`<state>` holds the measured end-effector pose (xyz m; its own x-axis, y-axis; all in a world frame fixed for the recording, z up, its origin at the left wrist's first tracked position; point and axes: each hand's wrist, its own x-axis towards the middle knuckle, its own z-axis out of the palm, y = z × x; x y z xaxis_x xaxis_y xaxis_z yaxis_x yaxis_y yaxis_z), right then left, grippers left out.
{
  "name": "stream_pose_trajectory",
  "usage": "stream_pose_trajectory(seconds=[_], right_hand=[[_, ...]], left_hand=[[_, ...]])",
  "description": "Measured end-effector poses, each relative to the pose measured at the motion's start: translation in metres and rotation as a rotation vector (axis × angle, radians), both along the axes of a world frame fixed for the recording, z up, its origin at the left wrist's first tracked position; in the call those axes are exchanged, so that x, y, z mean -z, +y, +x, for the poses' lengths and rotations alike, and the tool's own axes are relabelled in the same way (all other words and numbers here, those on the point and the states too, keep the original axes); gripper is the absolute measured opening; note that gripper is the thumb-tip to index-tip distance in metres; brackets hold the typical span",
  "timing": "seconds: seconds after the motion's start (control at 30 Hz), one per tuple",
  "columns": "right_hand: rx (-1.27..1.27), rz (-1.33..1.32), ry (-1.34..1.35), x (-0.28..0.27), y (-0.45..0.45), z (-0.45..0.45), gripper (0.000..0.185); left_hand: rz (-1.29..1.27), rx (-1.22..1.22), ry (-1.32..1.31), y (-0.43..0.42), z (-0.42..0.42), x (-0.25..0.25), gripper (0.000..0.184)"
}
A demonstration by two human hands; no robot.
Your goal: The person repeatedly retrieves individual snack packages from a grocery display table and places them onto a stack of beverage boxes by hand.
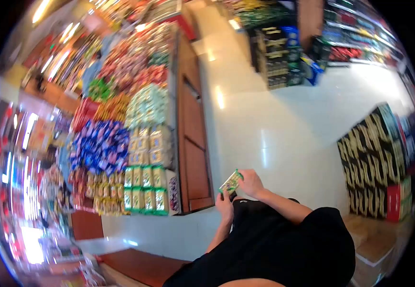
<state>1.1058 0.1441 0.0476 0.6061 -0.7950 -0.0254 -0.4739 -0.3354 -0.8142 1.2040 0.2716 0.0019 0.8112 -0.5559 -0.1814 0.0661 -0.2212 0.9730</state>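
In front of my body I hold a small green-and-pale snack packet (230, 184), tilted, with both hands. My right hand (251, 184) grips its upper right end, the fingers closed. At the lower left end, my left hand (224, 204) pinches the packet between its fingers. Similar green-edged packets (145, 190) stand in rows at the near corner of the display counter (194, 143), to the left of my hands. Printing on the held packet is too small to read.
Blue-wrapped sweets (101, 146) and pale green packets (146, 106) are heaped farther along the counter. Stacked black-and-gold boxes (374, 165) stand on the right, more boxes (275, 60) at the back. A shiny tiled floor (264, 119) runs between them. A reddish-brown surface (140, 265) lies at lower left.
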Motion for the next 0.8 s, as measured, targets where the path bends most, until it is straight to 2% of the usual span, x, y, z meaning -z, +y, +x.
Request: stream_pose_trajectory(seconds=[0.1,0.13,0.23,0.37,0.4,0.5,0.53,0.63,0.8], right_hand=[[0.316,-0.021,-0.012,-0.003,-0.017,-0.088,0.034],[0.405,0.010,-0.018,-0.006,-0.019,-0.115,0.031],[0.607,0.028,-0.012,0.009,-0.026,-0.180,0.031],[0.906,0.061,0.047,0.029,-0.007,-0.254,0.032],[0.972,0.056,0.041,0.015,-0.001,-0.273,0.032],[1.069,0.256,0.115,-0.011,0.012,-0.338,0.031],[1.133,0.230,0.020,0.022,0.012,-0.352,0.029],[1.341,0.115,-0.037,0.030,0.015,-0.419,0.025],[1.521,0.173,0.038,0.035,0.005,-0.549,0.031]], left_hand=[[0.013,0.330,-0.006,-0.033,-0.054,-0.005,0.025],[0.086,0.455,-0.119,-0.041,-0.062,0.008,0.027],[0.128,0.700,-0.172,-0.071,-0.106,0.010,0.029],[0.317,1.021,-0.206,-0.106,-0.166,-0.012,0.029],[0.328,1.088,-0.250,-0.114,-0.177,-0.005,0.031],[0.289,1.243,-0.353,-0.142,-0.230,0.015,0.033],[0.296,1.317,-0.391,-0.152,-0.251,0.016,0.034],[0.288,1.505,-0.513,-0.186,-0.326,0.019,0.034],[0.090,1.706,-0.654,-0.238,-0.486,0.027,0.033]])
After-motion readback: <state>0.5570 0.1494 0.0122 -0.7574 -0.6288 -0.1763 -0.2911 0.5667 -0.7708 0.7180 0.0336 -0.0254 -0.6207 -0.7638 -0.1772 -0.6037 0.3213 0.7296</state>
